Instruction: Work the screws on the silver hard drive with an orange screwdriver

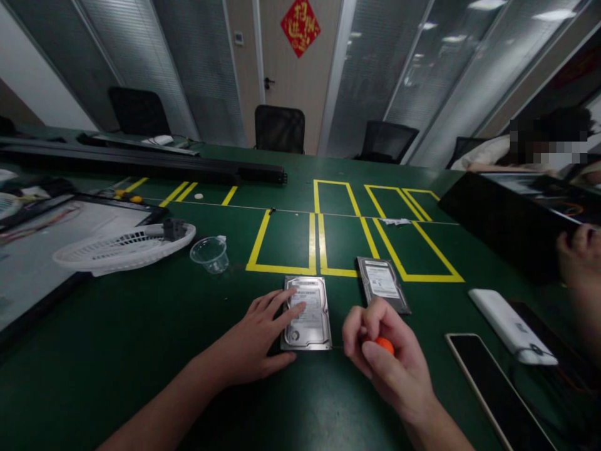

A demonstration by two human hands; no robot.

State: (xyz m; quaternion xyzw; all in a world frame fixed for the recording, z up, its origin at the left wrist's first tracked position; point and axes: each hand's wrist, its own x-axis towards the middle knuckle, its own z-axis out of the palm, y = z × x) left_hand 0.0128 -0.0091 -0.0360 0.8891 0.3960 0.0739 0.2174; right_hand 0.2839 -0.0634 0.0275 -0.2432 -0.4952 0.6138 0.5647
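Note:
A silver hard drive [313, 316] lies flat on the green table in front of me, its white label facing up. My left hand [267, 329] rests with spread, stretched fingers over the drive's left side, the thumb low beside its near corner. To the right of this drive, my right hand [382, 357] is closed around a small orange object [385, 344]. Most of that object is hidden by the fingers, so its kind does not show. Just beyond the right hand lies a second hard drive [382, 285], dark-edged with a white label, slightly turned.
A clear plastic cup [210, 255] and a white basket [126, 247] stand left. Yellow tape outlines [282, 269] mark the table beyond the drives. At right are a phone [498, 388], a white power bank [511, 326], a black case [498, 219] and another person's hand [582, 257].

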